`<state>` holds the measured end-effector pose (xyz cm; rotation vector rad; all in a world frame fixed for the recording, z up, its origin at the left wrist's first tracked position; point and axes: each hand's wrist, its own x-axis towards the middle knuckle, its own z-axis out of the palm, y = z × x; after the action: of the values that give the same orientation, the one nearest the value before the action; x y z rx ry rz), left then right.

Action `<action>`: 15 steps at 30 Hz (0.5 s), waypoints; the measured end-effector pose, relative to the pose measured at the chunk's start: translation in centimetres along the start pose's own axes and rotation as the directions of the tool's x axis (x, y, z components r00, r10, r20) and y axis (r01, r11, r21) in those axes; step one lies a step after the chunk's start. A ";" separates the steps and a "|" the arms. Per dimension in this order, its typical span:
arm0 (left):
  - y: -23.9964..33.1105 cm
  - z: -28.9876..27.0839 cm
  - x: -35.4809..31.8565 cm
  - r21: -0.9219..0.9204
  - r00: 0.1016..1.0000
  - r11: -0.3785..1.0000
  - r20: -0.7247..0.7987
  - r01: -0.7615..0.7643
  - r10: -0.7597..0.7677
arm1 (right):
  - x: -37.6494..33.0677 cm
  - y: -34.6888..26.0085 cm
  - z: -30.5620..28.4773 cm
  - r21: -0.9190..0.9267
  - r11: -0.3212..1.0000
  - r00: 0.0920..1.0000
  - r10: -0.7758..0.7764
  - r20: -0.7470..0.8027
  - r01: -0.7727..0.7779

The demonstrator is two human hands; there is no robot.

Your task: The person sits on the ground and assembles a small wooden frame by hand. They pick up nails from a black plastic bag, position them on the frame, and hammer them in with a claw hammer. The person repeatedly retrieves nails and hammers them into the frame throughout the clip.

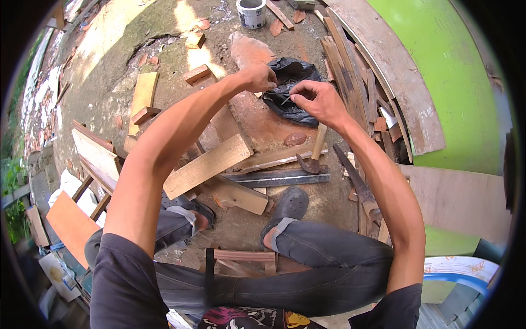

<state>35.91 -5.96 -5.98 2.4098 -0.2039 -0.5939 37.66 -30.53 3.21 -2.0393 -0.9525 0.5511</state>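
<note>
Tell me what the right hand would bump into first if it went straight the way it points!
The right hand would probably bump into the black plastic bag first, though I can't tell how high above it the hand is.

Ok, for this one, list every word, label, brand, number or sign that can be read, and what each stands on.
None that I can quote reliably:
White round bucket with dark print: too small to read.
White curved panel with orange marks and a blue edge: too blurred to read.
Dark fabric shirt front with a multicoloured print: no words can be made out.
</note>
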 end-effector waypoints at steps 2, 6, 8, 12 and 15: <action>3.5 -3.0 -4.8 -0.095 0.998 0.994 -0.045 -0.047 0.043 | -0.3 -3.0 0.9 -0.008 1.000 1.000 -0.021 -0.018 0.021; 8.5 -5.3 -15.4 -0.217 0.996 0.976 -0.079 0.031 -0.049 | -0.6 -8.5 3.5 0.014 0.991 0.991 -0.129 -0.044 0.130; 9.7 -5.0 -20.7 -0.224 0.983 0.973 -0.158 0.053 -0.090 | -0.5 -10.6 5.6 -0.020 0.982 0.981 -0.189 -0.036 0.189; 9.3 -2.6 -28.6 -0.339 0.956 0.935 -0.225 0.107 -0.191 | -1.7 -15.7 9.3 -0.048 0.971 0.972 -0.232 0.047 0.234; 8.9 -0.2 -33.2 -0.453 0.910 0.884 -0.309 0.116 -0.278 | -3.2 -19.1 12.5 -0.023 0.974 0.969 -0.222 0.113 0.226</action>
<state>6.58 -3.25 11.80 2.0694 0.3140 -0.2299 19.25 -19.48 11.58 -1.9160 -1.2486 0.5309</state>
